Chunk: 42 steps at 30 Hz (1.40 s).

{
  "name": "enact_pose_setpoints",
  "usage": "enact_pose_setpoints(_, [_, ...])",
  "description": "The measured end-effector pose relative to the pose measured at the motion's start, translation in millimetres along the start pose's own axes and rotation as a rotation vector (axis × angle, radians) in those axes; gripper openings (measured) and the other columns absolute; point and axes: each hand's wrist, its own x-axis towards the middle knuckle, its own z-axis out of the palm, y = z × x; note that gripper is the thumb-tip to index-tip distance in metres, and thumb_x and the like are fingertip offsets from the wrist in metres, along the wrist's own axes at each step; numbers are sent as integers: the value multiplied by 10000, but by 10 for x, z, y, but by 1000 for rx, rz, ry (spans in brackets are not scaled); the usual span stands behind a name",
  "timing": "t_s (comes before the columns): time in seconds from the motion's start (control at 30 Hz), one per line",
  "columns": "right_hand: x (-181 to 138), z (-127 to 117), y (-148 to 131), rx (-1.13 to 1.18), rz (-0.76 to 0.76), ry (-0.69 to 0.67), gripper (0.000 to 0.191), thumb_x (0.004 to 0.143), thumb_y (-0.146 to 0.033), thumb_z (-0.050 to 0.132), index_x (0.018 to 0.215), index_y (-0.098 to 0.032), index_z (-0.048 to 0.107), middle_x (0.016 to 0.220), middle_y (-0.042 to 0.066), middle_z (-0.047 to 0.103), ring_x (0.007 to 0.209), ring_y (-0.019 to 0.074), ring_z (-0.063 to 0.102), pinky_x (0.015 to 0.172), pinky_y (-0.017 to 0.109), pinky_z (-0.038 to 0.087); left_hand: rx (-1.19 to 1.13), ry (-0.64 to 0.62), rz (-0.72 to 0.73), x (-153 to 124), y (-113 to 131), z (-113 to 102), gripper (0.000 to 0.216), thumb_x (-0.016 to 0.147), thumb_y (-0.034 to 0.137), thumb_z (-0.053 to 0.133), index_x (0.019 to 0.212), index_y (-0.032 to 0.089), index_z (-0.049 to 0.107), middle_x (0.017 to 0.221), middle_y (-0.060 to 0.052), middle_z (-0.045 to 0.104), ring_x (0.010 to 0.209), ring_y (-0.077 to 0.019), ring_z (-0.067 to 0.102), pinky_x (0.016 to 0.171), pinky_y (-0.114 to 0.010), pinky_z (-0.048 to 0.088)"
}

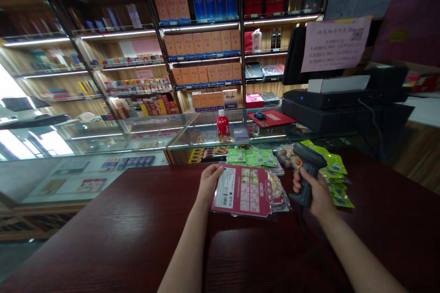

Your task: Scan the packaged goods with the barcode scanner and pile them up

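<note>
My left hand (pixel 210 179) grips the left edge of a flat pink package (pixel 252 213) in clear plastic, its thumb on top. A white label with a barcode shows on the package. In my right hand (pixel 318 192) is a dark barcode scanner (pixel 309 160), held by its handle, with its cord hanging down. The scanner is to the right of the package and apart from it. Behind the package lie several green packets (pixel 252 156). More green packets (pixel 332 165) lie to the right of the scanner, and a clear bag of brown items (pixel 285 152) sits between the two groups.
A dark wooden counter (pixel 103 238) spreads under my arms. Beyond it, a red-labelled bottle (pixel 222 123) stands on a glass display case (pixel 185 137). A black monitor (pixel 294 55) with a paper sign and a cash drawer (pixel 309 112) are at the right. Stocked shelves (pixel 206 59) line the back.
</note>
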Motion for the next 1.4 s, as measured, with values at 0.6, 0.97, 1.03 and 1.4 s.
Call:
enact_pose_setpoints(0.6, [-138, 99, -8, -137, 45, -141, 301, 727, -370, 775, 937, -227, 613, 617, -31, 587, 446, 100, 494, 400, 212, 418, -237, 174, -45, -57, -59, 101, 463, 546, 138, 835, 929, 153, 575, 892, -53, 712, 757, -183, 694, 675, -305, 593])
enact_pose_setpoints(0.97, [-338, 257, 313, -555, 13, -242, 385, 691, -470, 771, 916, -213, 594, 474, -59, 543, 327, 94, 445, 322, 214, 379, -90, 297, 279, -18, -154, 117, 392, 587, 180, 778, 926, 159, 582, 887, -37, 706, 807, -176, 674, 784, -314, 541])
enact_pose_setpoints(1.03, [-341, 263, 312, -563, 28, -257, 406, 703, -476, 756, 962, -206, 598, 474, -65, 537, 328, 95, 453, 320, 208, 381, -83, 299, 284, -23, -143, 120, 383, 594, 186, 771, 927, 162, 584, 894, -39, 704, 822, -181, 674, 776, -309, 539])
enact_pose_setpoints(1.4, [-319, 203, 285, -549, 53, -290, 381, 746, -468, 730, 947, -182, 580, 490, -56, 555, 335, 92, 459, 339, 211, 385, -101, 333, 257, -25, -153, 120, 409, 560, 223, 783, 898, 153, 564, 809, -2, 663, 681, -119, 626, 621, -245, 540])
